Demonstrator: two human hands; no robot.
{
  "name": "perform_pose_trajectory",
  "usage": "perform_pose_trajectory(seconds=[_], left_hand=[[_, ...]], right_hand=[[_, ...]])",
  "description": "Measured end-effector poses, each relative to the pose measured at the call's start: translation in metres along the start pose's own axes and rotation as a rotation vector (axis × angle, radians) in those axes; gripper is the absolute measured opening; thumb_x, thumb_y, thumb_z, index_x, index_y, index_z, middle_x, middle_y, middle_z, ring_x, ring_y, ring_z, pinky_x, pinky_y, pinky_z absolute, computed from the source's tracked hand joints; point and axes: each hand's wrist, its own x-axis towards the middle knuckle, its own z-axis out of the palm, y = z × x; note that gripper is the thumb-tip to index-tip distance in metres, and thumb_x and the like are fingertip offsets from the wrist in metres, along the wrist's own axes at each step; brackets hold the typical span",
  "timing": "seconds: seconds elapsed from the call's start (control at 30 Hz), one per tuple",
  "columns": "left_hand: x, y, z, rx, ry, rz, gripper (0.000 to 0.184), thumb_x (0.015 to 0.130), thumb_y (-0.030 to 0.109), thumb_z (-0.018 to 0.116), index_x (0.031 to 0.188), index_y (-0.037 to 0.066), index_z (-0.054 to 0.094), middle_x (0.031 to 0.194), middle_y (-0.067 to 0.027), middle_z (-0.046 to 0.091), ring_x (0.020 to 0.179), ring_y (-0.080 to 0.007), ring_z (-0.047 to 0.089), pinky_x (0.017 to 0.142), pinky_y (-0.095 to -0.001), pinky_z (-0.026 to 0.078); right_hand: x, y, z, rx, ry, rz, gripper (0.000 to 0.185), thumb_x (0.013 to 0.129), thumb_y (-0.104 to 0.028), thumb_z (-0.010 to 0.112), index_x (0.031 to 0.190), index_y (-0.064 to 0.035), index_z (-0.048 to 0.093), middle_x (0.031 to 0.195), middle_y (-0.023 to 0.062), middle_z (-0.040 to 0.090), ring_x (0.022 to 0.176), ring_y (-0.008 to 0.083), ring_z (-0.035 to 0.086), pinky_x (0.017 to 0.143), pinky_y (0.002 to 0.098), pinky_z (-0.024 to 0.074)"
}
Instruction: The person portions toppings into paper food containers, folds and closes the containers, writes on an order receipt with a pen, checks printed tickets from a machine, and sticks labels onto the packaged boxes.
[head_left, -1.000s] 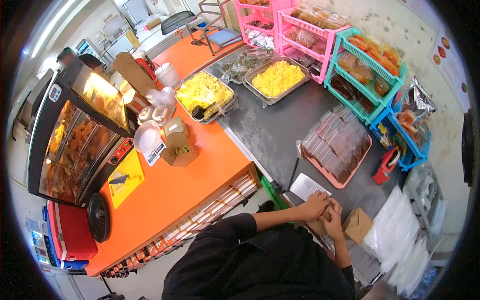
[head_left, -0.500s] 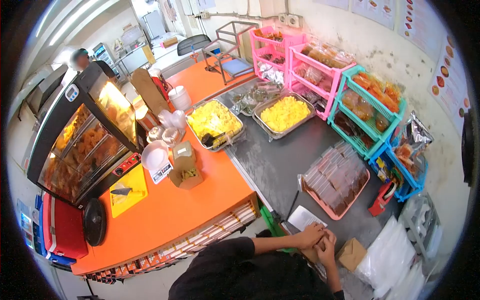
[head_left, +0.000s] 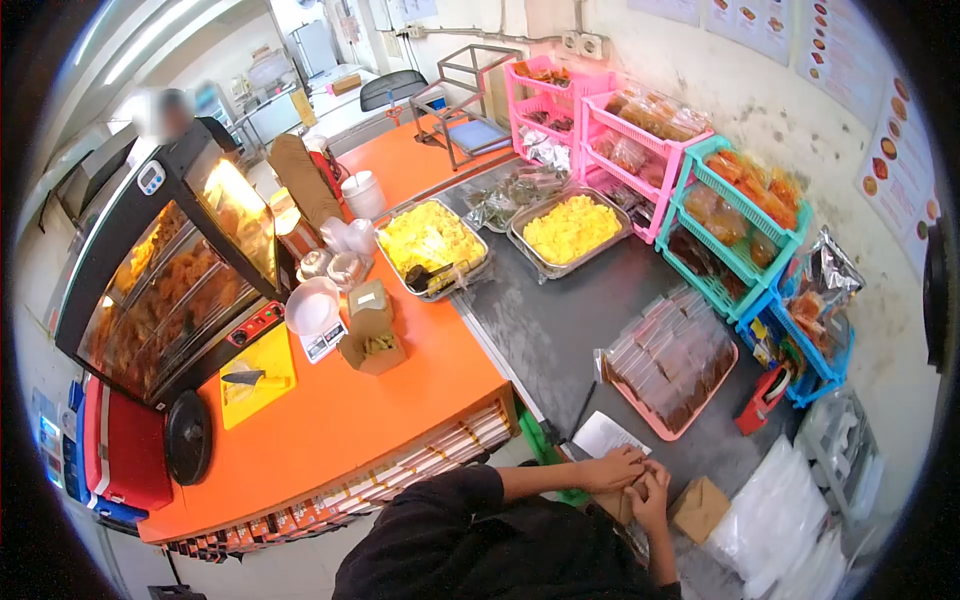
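Observation:
At the bottom centre, my left hand (head_left: 612, 470) and my right hand (head_left: 650, 490) meet with fingers bent over the top of a brown paper box (head_left: 617, 508). My fingers pinch its upper edge, while my arm and dark sleeve hide much of the box. A second brown paper box (head_left: 702, 508), folded closed, sits just to the right of my right hand. Behind my left hand lies a white paper sheet (head_left: 605, 434) with a dark pen (head_left: 585, 407) near it. Clear plastic bags (head_left: 775, 515) are stacked at the right.
A pink tray (head_left: 672, 425) holds brown packets. Tiered baskets (head_left: 735, 225) line the wall, near a red tape dispenser (head_left: 763, 400). Two metal trays (head_left: 520, 235) hold yellow food. On the orange counter (head_left: 400, 430) are an open box (head_left: 378, 318), a knife (head_left: 242, 379) and a heated display case (head_left: 165, 300).
My hands stay together on the brown paper box with only slight finger movement. The view has shifted very slightly. The person behind the display case has shifted a little to the right.

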Motion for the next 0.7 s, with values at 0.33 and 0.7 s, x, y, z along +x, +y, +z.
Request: perform_pose_trajectory(seconds=[0.33,0.7], left_hand=[[0.006,-0.006,0.015,-0.194,0.062,-0.189,0.024,0.087,0.022,0.042,0.093,-0.001,0.049,0.102,-0.0193,0.046,0.093,-0.0360,0.046,0.082,-0.0429,0.038],[0.004,0.002,0.030,0.041,0.045,-0.353,0.028,0.078,0.019,0.051,0.099,0.000,0.049,0.104,-0.0154,0.043,0.089,-0.0333,0.045,0.076,-0.0399,0.039]], right_hand=[[-0.002,0.012,0.004,0.076,0.038,-0.026,0.033,0.063,-0.019,0.076,0.078,0.0013,0.054,0.124,0.0177,0.042,0.114,0.0359,0.038,0.097,0.0448,0.0284],[-0.003,0.003,0.005,0.031,0.026,-0.028,0.040,0.060,-0.010,0.072,0.094,0.0023,0.056,0.126,0.0152,0.039,0.118,0.0344,0.033,0.100,0.0422,0.0262]])
